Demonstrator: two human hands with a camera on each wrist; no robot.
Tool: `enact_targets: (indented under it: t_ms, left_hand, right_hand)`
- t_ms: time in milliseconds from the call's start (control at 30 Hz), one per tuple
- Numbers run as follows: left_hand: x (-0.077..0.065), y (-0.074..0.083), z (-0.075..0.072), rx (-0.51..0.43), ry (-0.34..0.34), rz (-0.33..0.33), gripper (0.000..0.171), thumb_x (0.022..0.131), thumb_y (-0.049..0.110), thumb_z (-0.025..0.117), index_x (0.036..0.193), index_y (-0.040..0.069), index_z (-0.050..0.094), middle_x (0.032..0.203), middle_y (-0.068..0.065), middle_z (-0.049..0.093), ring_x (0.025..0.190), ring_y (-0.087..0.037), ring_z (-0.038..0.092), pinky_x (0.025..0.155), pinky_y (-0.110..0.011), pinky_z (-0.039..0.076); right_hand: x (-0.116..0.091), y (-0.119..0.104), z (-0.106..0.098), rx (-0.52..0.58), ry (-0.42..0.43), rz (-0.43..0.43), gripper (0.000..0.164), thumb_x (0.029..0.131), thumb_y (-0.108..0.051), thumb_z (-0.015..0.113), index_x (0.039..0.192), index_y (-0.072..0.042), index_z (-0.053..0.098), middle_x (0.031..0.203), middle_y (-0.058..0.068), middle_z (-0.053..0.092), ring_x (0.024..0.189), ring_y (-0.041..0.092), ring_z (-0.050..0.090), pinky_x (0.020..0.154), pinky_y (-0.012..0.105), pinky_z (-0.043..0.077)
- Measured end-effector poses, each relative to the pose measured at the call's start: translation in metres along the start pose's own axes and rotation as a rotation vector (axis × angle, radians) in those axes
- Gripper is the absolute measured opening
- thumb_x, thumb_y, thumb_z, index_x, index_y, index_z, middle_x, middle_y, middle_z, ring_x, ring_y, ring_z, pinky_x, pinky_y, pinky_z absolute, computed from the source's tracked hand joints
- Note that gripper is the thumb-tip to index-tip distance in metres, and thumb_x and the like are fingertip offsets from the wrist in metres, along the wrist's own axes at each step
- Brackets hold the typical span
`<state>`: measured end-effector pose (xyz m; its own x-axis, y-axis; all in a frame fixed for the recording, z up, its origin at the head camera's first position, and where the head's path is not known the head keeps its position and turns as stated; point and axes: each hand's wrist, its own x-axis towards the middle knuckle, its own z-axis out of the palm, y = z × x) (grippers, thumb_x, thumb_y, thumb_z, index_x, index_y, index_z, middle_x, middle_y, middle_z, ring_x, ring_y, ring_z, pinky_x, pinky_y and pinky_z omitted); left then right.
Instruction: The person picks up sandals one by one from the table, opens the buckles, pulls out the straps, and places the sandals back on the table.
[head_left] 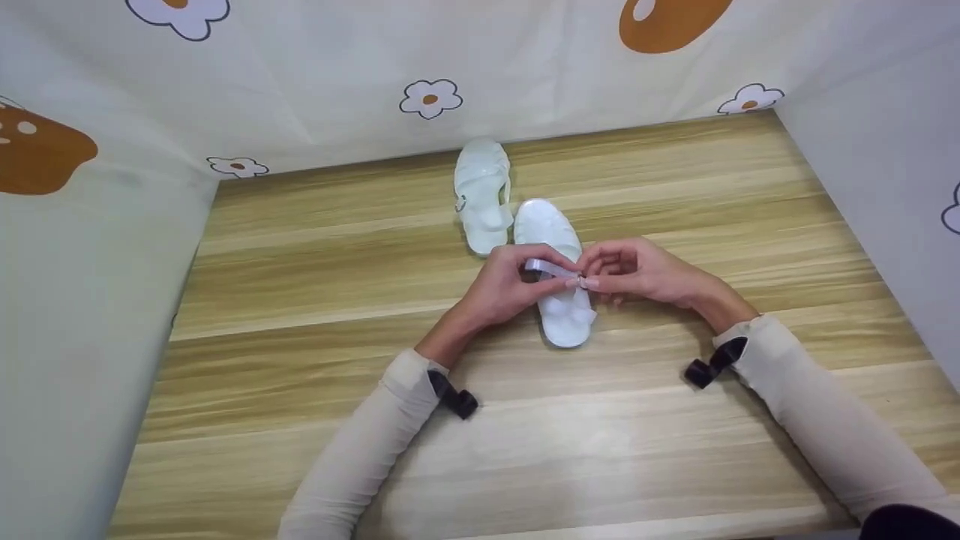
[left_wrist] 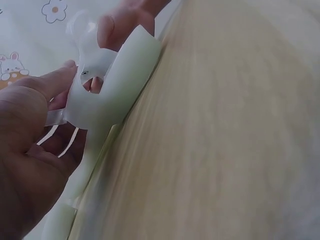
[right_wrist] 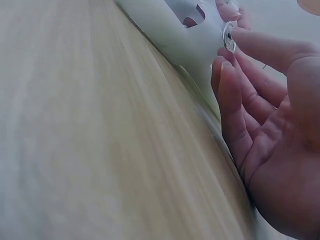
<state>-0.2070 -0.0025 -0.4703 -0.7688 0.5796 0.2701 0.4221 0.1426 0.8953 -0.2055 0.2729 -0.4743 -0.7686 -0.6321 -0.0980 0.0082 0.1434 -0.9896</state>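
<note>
A white sandal (head_left: 566, 331) lies on the wood-grain surface, toe pointing away, both hands over its middle. My left hand (head_left: 504, 285) pinches its pale ankle strap (head_left: 549, 267) between thumb and fingers. From the other side, my right hand (head_left: 654, 273) pinches the strap's end at a small metal buckle (right_wrist: 229, 37), thumb tips nearly meeting. In the left wrist view the sandal's raised heel part (left_wrist: 131, 70) partly hides the right fingers. Farther back and to the left, a second white sandal (head_left: 480, 159) lies with a small buckle showing at its side.
A pale cloth wall (head_left: 330, 82) printed with flowers rises behind the wood-grain surface (head_left: 315, 270). Similar walls stand at the left and right. Each wrist carries a black camera mount (head_left: 456, 397) over a light sleeve (head_left: 360, 450).
</note>
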Motion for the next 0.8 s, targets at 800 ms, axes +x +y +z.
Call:
enact_targets:
  t_ms: [800]
  left_hand:
    - [0.002,0.015,-0.006,0.309,0.055,0.206,0.033,0.098,0.019,0.082,0.130,0.015,0.076,0.131,-0.002,0.075,0.127,-0.015,0.064,0.113,-0.030,0.050]
  right_hand:
    - [0.002,0.000,-0.003,-0.047,-0.011,0.012,0.026,0.104,-0.014,0.074,0.127,-0.003,0.070,0.108,0.011,0.075,0.083,0.015,0.069,0.068,0.026,0.061]
